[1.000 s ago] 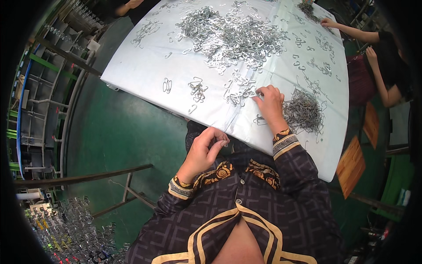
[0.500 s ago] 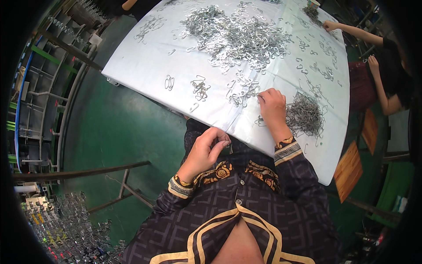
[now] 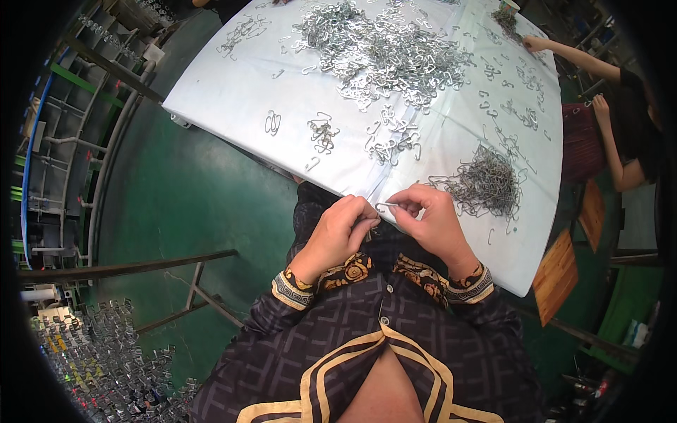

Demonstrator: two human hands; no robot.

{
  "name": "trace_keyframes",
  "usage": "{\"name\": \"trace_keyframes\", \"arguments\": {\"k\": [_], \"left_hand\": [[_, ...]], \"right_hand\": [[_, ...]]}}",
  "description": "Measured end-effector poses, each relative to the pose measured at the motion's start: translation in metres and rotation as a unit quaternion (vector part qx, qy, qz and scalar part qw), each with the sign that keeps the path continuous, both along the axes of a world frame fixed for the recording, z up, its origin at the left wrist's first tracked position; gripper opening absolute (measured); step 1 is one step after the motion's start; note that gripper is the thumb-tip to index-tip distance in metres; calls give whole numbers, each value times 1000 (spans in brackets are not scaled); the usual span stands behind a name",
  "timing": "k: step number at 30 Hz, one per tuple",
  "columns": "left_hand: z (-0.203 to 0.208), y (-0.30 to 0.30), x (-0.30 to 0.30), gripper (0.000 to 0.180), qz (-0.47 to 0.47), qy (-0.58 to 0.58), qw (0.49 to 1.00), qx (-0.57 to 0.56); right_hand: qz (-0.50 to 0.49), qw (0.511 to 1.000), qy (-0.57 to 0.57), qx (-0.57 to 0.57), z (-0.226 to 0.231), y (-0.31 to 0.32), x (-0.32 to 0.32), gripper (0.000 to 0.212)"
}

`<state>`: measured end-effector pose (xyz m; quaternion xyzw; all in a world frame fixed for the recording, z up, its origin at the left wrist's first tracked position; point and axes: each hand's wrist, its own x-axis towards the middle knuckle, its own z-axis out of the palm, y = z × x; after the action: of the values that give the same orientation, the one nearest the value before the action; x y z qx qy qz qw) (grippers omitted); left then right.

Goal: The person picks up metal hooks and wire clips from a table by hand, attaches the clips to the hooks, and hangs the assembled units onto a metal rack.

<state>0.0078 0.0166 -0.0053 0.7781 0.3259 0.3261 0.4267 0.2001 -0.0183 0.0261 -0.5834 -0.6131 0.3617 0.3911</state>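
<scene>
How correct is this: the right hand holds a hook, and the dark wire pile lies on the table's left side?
Not left: the head view shows the dark wire pile on the table's right side; the right hand holds a hook.

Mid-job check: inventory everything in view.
Table: one, white-covered, centre
Hook heap: many, silvery, far middle
Hook cluster: many, silvery, nearer middle
Dull hook cluster: many, grey-brown, table left
Loose hooks: many, silvery, scattered
Wire pile: many, dark grey, table right
Container: one, pale, far right corner
Wooden boards: two, brown, far right
Co-workers: at least two, dark-clothed, right and top
Racking: count unclear, grey-green, left
Metal parts: many, silvery, lower left
Held hook: one, silvery, right fingertips
Left hand: one, bare, near table edge
Right hand: one, bare, beside left
</scene>
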Motion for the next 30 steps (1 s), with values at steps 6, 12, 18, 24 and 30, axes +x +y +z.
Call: {"name": "trace_keyframes", "arguments": {"k": [6,12,18,24,30], "left_hand": [[-3,-2,-3,13,-3,27,1000,0],[0,3,-13,13,-63,70,995,-39],[-14,43,2,11,-70,87,993,19],[-49,57,77,12,-77,56,983,160],[-65,67,124,6,-132,99,950,266]], "right_hand": [[-1,999,0,39,-7,-5,-10,10],[14,999,42,-3,-12,-13,-25,12],[15,999,36,-10,-26,-24,-31,15],[19,999,22,35,-31,-29,-32,14],[17,999,-16,26,-29,-34,-27,12]]}}
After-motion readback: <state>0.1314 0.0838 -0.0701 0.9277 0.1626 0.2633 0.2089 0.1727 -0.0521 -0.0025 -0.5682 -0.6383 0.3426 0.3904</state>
